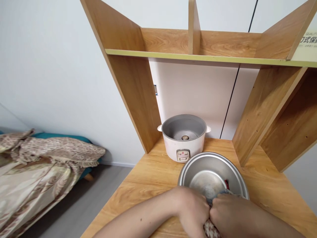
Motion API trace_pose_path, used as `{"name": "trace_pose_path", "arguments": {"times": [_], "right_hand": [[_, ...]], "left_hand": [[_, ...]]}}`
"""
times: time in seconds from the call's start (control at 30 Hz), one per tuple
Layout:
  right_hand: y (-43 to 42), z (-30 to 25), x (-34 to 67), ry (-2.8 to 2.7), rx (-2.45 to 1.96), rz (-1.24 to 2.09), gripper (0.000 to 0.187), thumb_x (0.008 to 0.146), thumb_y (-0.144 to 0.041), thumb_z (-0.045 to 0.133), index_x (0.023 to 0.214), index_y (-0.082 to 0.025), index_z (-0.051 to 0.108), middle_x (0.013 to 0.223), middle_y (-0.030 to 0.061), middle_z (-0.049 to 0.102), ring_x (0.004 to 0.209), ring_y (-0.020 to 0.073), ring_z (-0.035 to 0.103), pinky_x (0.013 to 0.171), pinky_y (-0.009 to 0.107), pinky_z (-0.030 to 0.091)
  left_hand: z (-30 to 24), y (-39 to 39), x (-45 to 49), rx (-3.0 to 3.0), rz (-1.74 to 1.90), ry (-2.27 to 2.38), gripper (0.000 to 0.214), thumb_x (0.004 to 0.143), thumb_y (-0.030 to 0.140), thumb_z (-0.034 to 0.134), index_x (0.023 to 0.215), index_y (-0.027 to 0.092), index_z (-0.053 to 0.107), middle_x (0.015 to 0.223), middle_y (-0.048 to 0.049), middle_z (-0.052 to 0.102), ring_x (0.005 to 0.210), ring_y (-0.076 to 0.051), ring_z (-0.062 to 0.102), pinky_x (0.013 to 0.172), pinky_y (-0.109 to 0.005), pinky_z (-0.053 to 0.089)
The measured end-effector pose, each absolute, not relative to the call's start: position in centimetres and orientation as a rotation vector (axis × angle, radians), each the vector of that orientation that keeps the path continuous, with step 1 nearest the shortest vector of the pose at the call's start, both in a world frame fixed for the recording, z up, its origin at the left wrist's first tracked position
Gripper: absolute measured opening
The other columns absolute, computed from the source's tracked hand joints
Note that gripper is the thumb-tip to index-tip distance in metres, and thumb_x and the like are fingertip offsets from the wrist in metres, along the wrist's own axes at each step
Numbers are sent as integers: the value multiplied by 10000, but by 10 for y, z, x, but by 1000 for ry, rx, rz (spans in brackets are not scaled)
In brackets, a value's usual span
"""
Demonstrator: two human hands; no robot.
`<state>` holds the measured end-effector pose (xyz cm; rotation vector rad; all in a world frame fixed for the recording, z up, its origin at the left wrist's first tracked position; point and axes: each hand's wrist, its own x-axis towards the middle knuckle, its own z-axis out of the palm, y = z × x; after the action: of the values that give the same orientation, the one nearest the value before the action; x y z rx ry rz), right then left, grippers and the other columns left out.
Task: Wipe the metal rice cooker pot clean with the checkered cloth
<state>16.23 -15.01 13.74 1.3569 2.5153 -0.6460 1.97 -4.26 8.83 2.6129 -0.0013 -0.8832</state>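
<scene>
My left hand (pixel 195 208) and my right hand (pixel 230 211) are closed and pressed together over the near rim of a round metal inner pot (pixel 184 175). Both grip a crumpled bluish-grey piece (pixel 225 191), which looks like cloth or a thin bag; its kind is mostly hidden by my fingers. A small dark red strip (pixel 227 184) sticks up from it over the pot. Below my hands shows a brown-and-white patterned patch (pixel 211 229); whether it belongs to the held piece I cannot tell. The pot's inside shows no food.
A white rice cooker body (pixel 170 150) without a lid stands behind the pot, its heating plate showing. Wooden shelf panels (pixel 131 82) rise from the wooden tabletop (pixel 138 188). To the left, a patterned cover (pixel 61 150) lies over a teal sofa or bed.
</scene>
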Motion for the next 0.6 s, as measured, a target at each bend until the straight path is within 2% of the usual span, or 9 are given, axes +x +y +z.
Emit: {"name": "trace_pose_path", "arguments": {"times": [0.07,0.17,0.27,0.37,0.5,0.6], "right_hand": [[-151,141,159,2442,1318,-566,341,981,-393,678,1034,-179,938,925,107,901,614,231,704,555,379,384],[-152,139,157,2452,1338,-563,336,994,-408,672,996,-188,926,912,90,901,571,214,671,512,375,350],[-153,132,158,2469,1366,-577,351,1011,-447,660,953,-207,909,901,81,899,581,219,676,504,374,358],[-152,129,157,2454,1374,-564,342,1019,-489,676,924,-245,896,903,69,901,596,234,688,514,396,367],[-150,133,157,2441,1382,-615,332,1003,-507,665,969,-275,899,888,46,898,606,251,705,522,402,406],[-149,135,158,2440,1403,-664,235,945,-484,732,997,-319,890,933,16,909,683,268,755,551,394,452]], "left_hand": [[90,-40,22,2552,-889,2,590,747,612,882,463,304,467,542,-40,675,663,-291,723,688,-383,584],[93,-38,22,2476,-800,30,614,703,626,917,438,306,465,431,14,537,500,-240,576,583,-371,514],[94,-37,21,2447,-727,84,652,652,668,924,413,307,436,376,44,439,436,-206,470,555,-357,481],[93,-37,21,2469,-812,135,678,639,686,917,403,315,401,369,36,417,465,-221,487,604,-368,502],[92,-37,22,2478,-854,145,646,644,670,913,407,317,427,399,19,478,530,-247,561,654,-378,524],[91,-37,22,2468,-828,143,626,640,688,910,411,316,462,410,22,502,536,-243,574,648,-366,524]]}}
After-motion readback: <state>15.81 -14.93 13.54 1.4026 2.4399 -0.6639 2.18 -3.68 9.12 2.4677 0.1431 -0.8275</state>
